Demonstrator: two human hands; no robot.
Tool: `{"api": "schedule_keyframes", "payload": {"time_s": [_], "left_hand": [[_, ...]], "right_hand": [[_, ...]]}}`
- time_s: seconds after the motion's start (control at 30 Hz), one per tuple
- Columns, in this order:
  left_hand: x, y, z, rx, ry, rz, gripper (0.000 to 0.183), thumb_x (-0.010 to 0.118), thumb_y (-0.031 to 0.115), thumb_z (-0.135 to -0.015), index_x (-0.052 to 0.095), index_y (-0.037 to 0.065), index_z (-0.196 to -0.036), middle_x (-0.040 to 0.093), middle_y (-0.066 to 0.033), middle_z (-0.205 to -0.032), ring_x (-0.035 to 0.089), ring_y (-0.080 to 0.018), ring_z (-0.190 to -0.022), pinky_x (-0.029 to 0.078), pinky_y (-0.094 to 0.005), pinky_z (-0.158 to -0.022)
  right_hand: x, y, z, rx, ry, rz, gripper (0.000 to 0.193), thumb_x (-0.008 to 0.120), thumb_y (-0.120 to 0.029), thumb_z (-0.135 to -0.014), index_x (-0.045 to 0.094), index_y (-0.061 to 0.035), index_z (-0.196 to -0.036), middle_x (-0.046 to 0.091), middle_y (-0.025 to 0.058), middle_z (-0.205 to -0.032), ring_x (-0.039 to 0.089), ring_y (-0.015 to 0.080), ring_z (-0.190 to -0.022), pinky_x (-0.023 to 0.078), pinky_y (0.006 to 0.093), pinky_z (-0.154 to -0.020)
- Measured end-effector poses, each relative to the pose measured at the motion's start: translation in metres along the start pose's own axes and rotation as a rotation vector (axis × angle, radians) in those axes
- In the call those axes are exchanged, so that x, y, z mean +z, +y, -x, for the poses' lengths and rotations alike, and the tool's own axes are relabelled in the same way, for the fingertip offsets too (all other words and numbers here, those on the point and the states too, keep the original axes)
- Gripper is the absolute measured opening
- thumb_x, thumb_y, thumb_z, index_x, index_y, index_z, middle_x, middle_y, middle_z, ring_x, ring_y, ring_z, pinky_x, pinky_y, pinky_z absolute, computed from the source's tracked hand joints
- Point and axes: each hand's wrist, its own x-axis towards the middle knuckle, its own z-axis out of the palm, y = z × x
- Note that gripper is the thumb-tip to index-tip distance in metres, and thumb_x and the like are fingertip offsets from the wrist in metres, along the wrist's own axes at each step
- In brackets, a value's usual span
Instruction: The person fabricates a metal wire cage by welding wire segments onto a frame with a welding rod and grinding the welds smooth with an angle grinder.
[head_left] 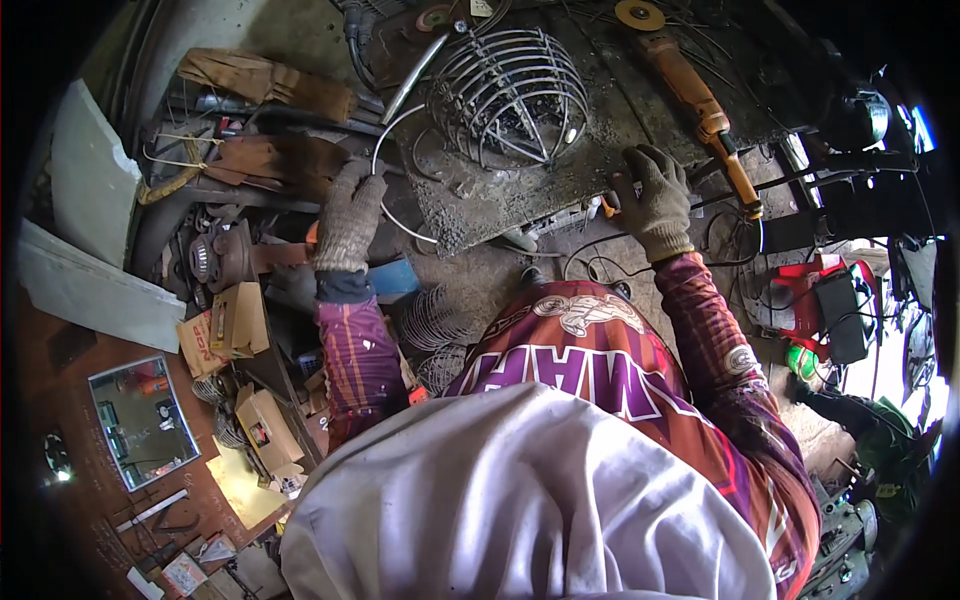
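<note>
A round cage of bent metal rods (512, 95) lies on the dark, gritty metal worktable (600, 160) in front of me. To its left, my left hand (350, 215), in a grey knit work glove, is closed on a thin curved metal rod (408, 230) that arcs past the table's left corner. My right hand (655, 205), also gloved, rests at the front edge with thumb and fingers apart. Close by its thumb is a small orange piece (608, 208), mostly hidden. An orange angle grinder (695, 100) lies beyond this hand, its disc (640, 14) pointing away.
A slim shiny metal tube (414, 78) leans left of the cage. Black cables (600, 262) trail below the table's front. Coiled wire rings (435, 325) and open cardboard boxes (238, 320) sit at left. A red-and-black machine (820, 305) stands at right.
</note>
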Motion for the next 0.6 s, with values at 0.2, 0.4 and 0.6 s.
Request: {"api": "schedule_keyframes", "payload": {"time_s": [0.2,0.4,0.6], "left_hand": [[0.028,0.091,0.035,0.491,-0.197,-0.386,0.031,0.059,0.015,-0.096,0.065,0.000,-0.122,0.068,-0.0139,-0.099,0.069,-0.0246,-0.088,0.056,-0.0362,-0.077],[0.087,0.105,0.038,0.758,-0.297,-0.614,0.029,0.065,0.020,-0.091,0.069,0.005,-0.115,0.070,-0.0178,-0.097,0.068,-0.0341,-0.088,0.055,-0.0442,-0.076],[0.097,0.110,0.026,0.734,-0.245,-0.504,0.038,0.072,0.022,-0.089,0.069,0.009,-0.124,0.072,-0.0164,-0.099,0.071,-0.0334,-0.089,0.057,-0.0430,-0.078]], "right_hand": [[-0.034,-0.037,-0.015,-0.156,0.127,-0.233,0.046,0.078,-0.031,-0.086,0.069,-0.0132,-0.126,0.068,0.0151,-0.124,0.064,0.0374,-0.112,0.052,0.0470,-0.097],[-0.049,-0.079,-0.016,-0.307,-0.214,-0.203,0.028,0.075,-0.022,-0.089,0.075,-0.0136,-0.116,0.070,0.0119,-0.102,0.070,0.0342,-0.090,0.057,0.0430,-0.076],[-0.048,-0.068,-0.005,-0.063,-0.266,-0.266,0.017,0.070,-0.016,-0.093,0.075,-0.0098,-0.108,0.069,0.0132,-0.093,0.070,0.0340,-0.086,0.055,0.0416,-0.074]]}}
